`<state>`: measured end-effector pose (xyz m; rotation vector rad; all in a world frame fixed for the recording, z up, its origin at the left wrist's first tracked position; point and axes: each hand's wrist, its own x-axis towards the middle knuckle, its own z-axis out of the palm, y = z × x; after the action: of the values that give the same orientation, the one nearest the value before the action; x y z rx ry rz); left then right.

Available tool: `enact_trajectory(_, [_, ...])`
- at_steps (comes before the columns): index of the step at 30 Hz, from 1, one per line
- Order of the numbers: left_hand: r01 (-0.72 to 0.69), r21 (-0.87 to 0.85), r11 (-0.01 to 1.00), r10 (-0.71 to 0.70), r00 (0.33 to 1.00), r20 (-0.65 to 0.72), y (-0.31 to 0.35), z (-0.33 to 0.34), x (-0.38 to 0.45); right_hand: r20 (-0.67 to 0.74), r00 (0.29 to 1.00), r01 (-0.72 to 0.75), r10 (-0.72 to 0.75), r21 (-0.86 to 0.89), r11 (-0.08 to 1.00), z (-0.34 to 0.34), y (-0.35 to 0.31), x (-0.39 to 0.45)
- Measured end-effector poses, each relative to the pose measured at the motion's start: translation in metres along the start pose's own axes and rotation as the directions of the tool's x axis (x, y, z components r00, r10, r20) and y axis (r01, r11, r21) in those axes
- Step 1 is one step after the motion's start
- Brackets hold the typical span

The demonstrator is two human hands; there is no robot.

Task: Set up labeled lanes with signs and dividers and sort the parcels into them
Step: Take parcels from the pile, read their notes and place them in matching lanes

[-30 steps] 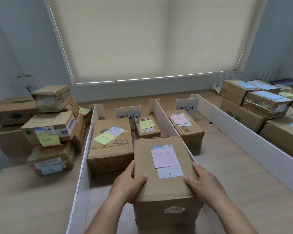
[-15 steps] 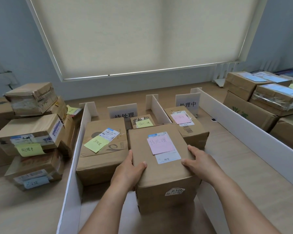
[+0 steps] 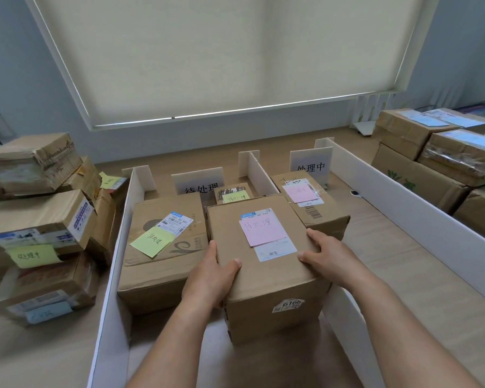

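Parcel with pink note (image 3: 266,247) sits in the left lane, beside the large box with a green note (image 3: 163,245), against the middle divider (image 3: 259,175). Left hand (image 3: 210,278) and right hand (image 3: 324,254) clasp its near corners, thumbs on top. Done: dividers up, two lane signs (image 3: 200,183) standing, four parcels laned. Left: stacks at left (image 3: 37,219) and right (image 3: 443,163) look unsorted; a third sign, if any, is out of view.

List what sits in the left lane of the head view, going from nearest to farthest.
Box with pink note, held by left hand and right hand → small box with yellow-green note → white sign at the far end.
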<state>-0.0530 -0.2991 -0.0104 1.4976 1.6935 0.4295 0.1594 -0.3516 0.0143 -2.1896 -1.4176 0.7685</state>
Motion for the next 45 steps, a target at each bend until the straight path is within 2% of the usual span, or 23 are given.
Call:
enact_trajectory(3, [0.002,-0.009,1.0,-0.002,1.0,-0.005,0.003,-0.002,-0.006,-0.017,1.0,-0.003,0.002,-0.032,0.999,0.0,-0.006,-0.005])
enact_trajectory(6, [0.005,-0.067,0.998,-0.006,1.0,-0.015,0.003,-0.006,-0.021,-0.126,0.991,0.031,-0.038,-0.056,0.998,0.002,-0.012,-0.017])
enact_trajectory(9, [-0.07,-0.025,0.997,0.069,0.996,-0.058,-0.003,-0.008,-0.041,-0.226,0.967,0.099,-0.116,-0.086,0.991,0.005,-0.016,-0.039])
enact_trajectory(11, [-0.129,0.003,0.992,0.128,0.988,-0.086,-0.008,-0.009,-0.061,-0.245,0.956,0.14,-0.163,-0.112,0.984,0.008,-0.016,-0.058])
enact_trajectory(18, [-0.283,0.045,0.958,0.283,0.912,-0.296,-0.043,-0.01,-0.145,-0.196,0.93,0.295,-0.312,-0.107,0.949,0.036,-0.02,-0.135])
enact_trajectory(24, [-0.219,0.108,0.97,0.243,0.841,-0.484,-0.088,-0.027,-0.218,-0.168,0.879,0.442,-0.446,-0.062,0.895,0.078,-0.032,-0.194])
enact_trajectory(28, [-0.17,0.136,0.976,0.216,0.83,-0.514,-0.112,-0.037,-0.243,-0.132,0.876,0.462,-0.464,-0.052,0.885,0.1,-0.038,-0.227])
enact_trajectory(36, [-0.183,0.059,0.981,0.185,0.818,-0.545,-0.145,-0.067,-0.241,-0.082,0.859,0.489,-0.506,-0.164,0.857,0.13,-0.081,-0.251])
enact_trajectory(45, [-0.167,0.032,0.985,0.153,0.791,-0.593,-0.225,-0.198,-0.22,-0.049,0.828,0.547,-0.559,-0.152,0.823,0.228,-0.21,-0.262])
